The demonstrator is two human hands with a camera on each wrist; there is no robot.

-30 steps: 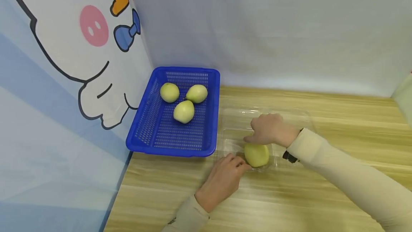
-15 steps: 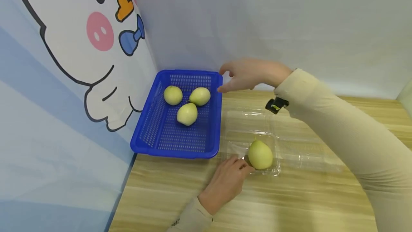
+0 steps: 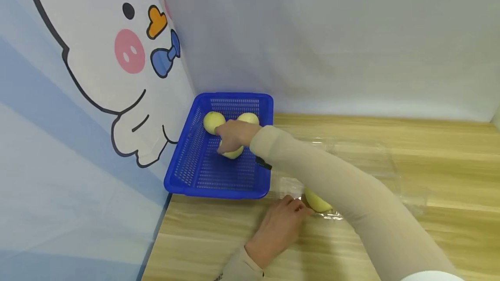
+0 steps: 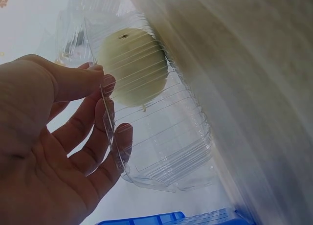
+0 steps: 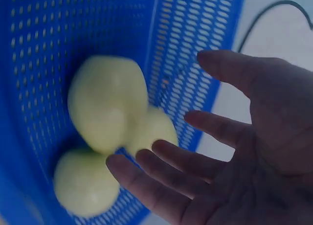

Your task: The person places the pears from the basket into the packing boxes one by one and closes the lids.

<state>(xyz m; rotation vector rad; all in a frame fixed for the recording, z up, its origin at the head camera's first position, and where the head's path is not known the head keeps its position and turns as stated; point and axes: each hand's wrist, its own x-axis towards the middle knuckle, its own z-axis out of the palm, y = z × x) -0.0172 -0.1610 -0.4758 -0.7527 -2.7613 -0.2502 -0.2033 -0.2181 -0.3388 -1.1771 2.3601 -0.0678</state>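
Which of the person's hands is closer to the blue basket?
The right hand. It is over the pears inside the blue basket, while the left hand is outside the basket, gripping the edge of the clear plastic container.

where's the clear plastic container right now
In the head view, the clear plastic container lies on the table just right of the blue basket, its edge gripped by the left hand, with one pear inside.
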